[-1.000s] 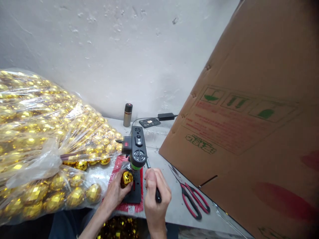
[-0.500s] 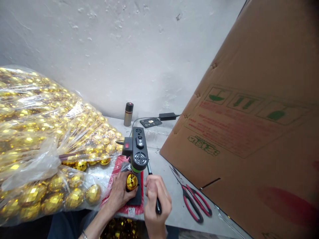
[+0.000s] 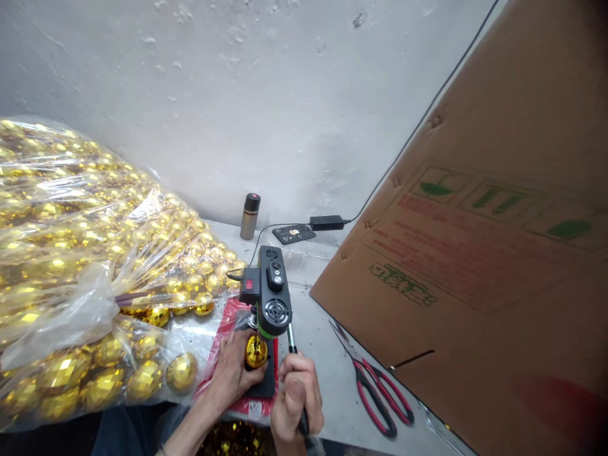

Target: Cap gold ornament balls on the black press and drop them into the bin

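Observation:
My left hand (image 3: 232, 373) is closed on a gold faceted ball (image 3: 256, 351) and holds it on the black base under the head of a small black bench drill (image 3: 273, 292). The drill stands on a red sheet (image 3: 226, 329). Beside it, my right hand (image 3: 297, 400) is wrapped round the drill's lever handle (image 3: 291, 337), which runs up to the machine's side.
A large clear bag of gold balls (image 3: 80, 266) fills the left. A leaning cardboard box (image 3: 479, 266) walls off the right. Red-handled scissors (image 3: 380, 396) lie on the grey table. At the back stand a small metal bottle (image 3: 249, 216), a black controller (image 3: 295, 234) and a power adapter (image 3: 327, 222).
The ball has moved from beside the drill to under its head. My right hand has pulled the lever handle lower and nearer to me. The view has shifted slightly.

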### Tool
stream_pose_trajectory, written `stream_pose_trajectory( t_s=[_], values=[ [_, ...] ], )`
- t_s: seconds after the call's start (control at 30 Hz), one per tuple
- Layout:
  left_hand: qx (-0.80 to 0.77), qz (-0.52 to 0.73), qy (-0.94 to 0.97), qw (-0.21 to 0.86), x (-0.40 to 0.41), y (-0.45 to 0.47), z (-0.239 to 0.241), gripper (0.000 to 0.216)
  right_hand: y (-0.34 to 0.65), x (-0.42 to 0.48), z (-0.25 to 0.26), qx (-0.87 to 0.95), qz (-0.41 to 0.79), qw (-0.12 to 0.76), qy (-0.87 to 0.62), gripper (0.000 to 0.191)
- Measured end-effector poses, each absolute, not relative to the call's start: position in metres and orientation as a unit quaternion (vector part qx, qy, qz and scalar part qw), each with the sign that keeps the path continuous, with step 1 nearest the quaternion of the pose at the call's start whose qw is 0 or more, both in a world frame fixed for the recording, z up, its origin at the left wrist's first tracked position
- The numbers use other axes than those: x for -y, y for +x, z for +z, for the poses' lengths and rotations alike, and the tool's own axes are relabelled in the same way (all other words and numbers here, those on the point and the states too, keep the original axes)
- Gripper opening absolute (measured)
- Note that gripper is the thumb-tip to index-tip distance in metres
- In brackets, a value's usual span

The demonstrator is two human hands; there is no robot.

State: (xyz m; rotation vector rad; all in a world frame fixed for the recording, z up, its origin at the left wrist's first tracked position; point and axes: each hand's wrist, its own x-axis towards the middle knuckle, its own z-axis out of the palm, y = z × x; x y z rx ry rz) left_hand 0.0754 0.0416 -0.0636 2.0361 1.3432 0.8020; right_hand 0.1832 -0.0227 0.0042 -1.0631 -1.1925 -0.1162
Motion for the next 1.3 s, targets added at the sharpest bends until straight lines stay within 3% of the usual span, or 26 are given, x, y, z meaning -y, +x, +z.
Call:
stream_pose_trajectory(
  t_s=[0.87,1.3],
  values=[
    [-0.497,0.316,0.755,0.289,-0.042,0.079,-0.073,0.049,0.179,0.018,-0.006,0.506,-0.024,0.738,-0.446,0.035],
    [-0.498,0.315,0.747,0.307,-0.042,0.079,-0.070,0.048,0.186,0.020,-0.034,0.565,-0.064,0.684,-0.457,0.032]
  ],
)
